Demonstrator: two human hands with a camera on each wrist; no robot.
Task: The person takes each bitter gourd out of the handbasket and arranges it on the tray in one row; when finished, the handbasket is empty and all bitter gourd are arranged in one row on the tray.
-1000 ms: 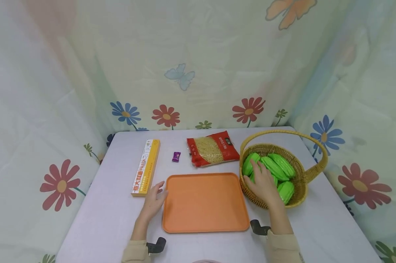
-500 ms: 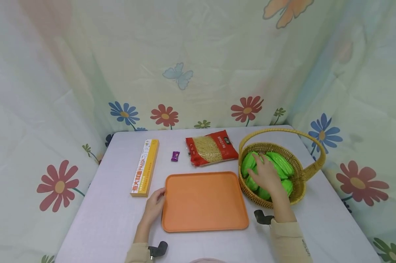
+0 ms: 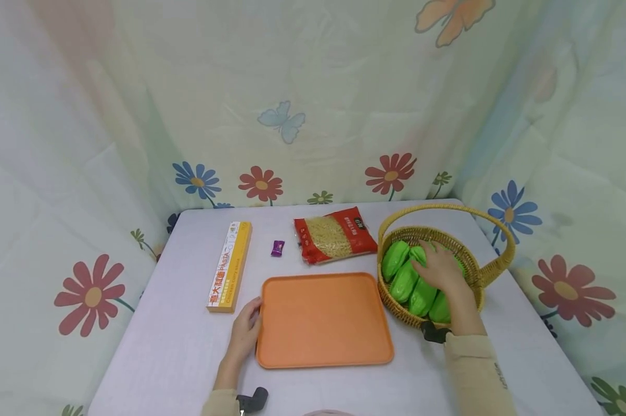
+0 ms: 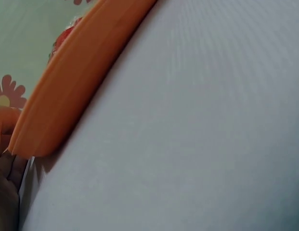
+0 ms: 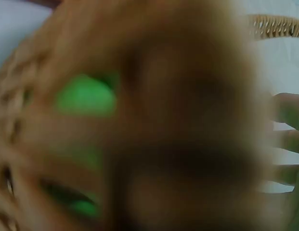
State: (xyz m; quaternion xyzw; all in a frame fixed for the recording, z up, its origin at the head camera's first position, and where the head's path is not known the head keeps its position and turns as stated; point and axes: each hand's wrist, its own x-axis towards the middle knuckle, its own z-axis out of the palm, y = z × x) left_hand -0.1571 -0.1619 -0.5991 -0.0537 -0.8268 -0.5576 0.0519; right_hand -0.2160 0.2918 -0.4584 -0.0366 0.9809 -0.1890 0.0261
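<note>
At the left rim of the orange tray [image 3: 325,320], my left hand [image 3: 244,329] grips the edge, its fingers at the rim. In the left wrist view the fingers [image 4: 6,120] show above and below the tray's corner [image 4: 43,130]. My right hand [image 3: 440,268] is inside the wicker basket [image 3: 476,274], palm down over several bright green ridged fruits [image 3: 403,282], fingers spread. What lies under the palm is hidden. The right wrist view is mostly filled by blurred basket weave [image 5: 178,96], with green showing through gaps and the fingers [image 5: 290,139] at the right edge.
A yellow and white pasta box [image 3: 229,267] lies left of the tray. Behind the tray are a small purple wrapped candy [image 3: 277,248] and a red bag of pasta [image 3: 334,236]. The basket's tall handle [image 3: 448,206] arches over its far side. A flowered curtain surrounds the white table.
My left hand has moved onto the tray's left rim. The right hand has shifted rightward across the basket, uncovering green fruits on its left side, which lie differently now.
</note>
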